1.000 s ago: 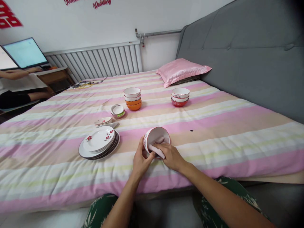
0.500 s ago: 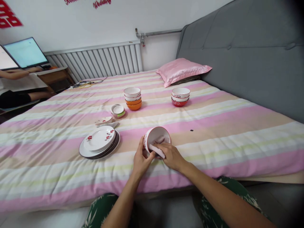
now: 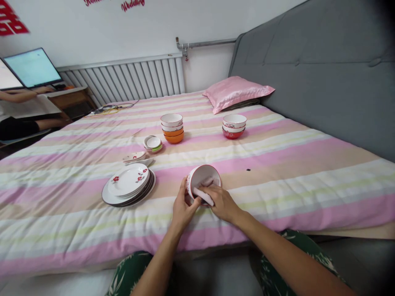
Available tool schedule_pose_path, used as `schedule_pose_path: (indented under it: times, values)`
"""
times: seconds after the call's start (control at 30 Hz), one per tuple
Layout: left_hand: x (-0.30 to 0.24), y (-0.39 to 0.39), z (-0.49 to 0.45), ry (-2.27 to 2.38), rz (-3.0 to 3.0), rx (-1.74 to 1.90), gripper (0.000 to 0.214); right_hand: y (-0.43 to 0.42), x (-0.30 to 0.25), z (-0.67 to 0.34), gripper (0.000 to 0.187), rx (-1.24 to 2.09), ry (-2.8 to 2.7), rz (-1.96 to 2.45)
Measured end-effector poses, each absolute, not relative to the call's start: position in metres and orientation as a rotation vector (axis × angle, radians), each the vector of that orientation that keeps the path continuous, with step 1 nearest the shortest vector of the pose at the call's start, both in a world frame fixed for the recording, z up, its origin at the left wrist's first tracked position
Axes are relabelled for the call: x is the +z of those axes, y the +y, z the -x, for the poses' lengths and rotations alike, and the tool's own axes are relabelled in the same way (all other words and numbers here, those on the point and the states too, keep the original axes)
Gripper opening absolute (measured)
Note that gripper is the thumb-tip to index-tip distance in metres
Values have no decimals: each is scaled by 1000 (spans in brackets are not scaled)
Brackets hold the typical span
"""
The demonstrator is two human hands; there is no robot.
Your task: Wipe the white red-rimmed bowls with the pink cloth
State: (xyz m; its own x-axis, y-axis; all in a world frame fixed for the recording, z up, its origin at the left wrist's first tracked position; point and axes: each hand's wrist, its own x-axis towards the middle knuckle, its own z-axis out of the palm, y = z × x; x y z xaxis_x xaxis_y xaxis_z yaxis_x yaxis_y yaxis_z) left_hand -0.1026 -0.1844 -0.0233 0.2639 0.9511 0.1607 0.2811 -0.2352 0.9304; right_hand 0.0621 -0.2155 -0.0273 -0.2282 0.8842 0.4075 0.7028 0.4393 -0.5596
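Note:
A white bowl [image 3: 212, 172] with a red rim is tilted on its side near the bed's front edge, its opening facing me. My left hand [image 3: 184, 205] grips its left side, thumb at the lower rim. Inside the bowl, my right hand [image 3: 222, 202] presses a pale cloth [image 3: 203, 196] against the inner wall, and its fingertips are partly hidden by the cloth and bowl. Left of my hands lies a stack of plates [image 3: 128, 181], the top one white with red flowers.
Farther back stand a bowl stack with orange bowls [image 3: 173, 137] and another with a red bowl [image 3: 233, 134]. Small dishes [image 3: 153, 142] and shallow dishes [image 3: 135, 157] lie behind the plates. A pink pillow [image 3: 237, 92] rests by the grey headboard [image 3: 324, 82]. At far left, a person's arm [image 3: 21, 96] reaches toward a monitor [image 3: 33, 68].

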Motion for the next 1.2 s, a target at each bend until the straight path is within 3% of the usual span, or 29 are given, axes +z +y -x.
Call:
schedule_pose_path:
  times: [0.7,1.2]
  values:
    - [-31,-182,104,1086,-1644,1046,81,-216,-28,-61,39,326,-1995,1317]
    - [-27,-185,103,1122,-1683,1040,81,-216,-29,-61,45,329,-2009,1321]
